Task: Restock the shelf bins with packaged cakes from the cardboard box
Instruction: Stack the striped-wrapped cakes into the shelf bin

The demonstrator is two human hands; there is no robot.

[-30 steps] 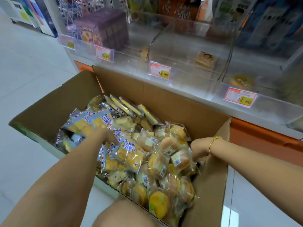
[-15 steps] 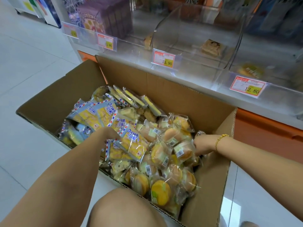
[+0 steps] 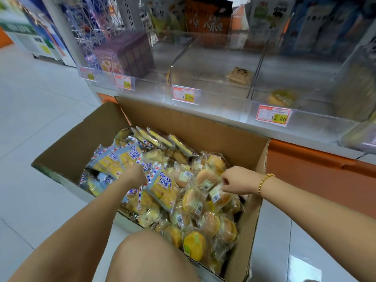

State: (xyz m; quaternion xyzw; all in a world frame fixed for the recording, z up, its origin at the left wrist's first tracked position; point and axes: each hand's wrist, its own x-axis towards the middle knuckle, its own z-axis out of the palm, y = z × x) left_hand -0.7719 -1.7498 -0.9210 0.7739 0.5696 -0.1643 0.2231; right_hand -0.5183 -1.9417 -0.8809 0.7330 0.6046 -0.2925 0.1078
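Knee [image 3: 150, 259] bare at 6 o'clock, over pale glossy floor tile [image 3: 40, 123] in a shop aisle. Cardboard box [image 3: 203, 129] open on the tile, flaps up, its far wall close to the orange shelf base [image 3: 315, 171].

Box heaped with packaged cakes. Blue-and-yellow packets [image 3: 162, 186] fill the 9 o'clock half, and clear-wrapped round cakes [image 3: 195, 245] fill the 3 to 5 o'clock half.

Left hand [image 3: 135, 177] is sunk among the blue-and-yellow packets at box centre. Its fingers are buried, so the grip cannot be told.

Right hand [image 3: 238, 181], with a gold bracelet [image 3: 264, 182] at the wrist, is at 3 o'clock in the box. Its fingers are curled and pinch the wrapper of a round cake packet [image 3: 219, 195] lying on top of the heap.

Beyond the far wall, from 12 to 2 o'clock, clear acrylic shelf bins [image 3: 219, 107] stand higher than the box rim, their front walls between box and bin floor. Price tags [image 3: 186, 95] are clipped to the fronts.

- The middle bin holds one tan packet [image 3: 239, 75].
- The bin at 2 o'clock holds one yellow round cake [image 3: 281, 97].
- A purple carton [image 3: 124, 53] is at 11 o'clock.

Hanging snack packs [image 3: 207, 19] behind are blurred.
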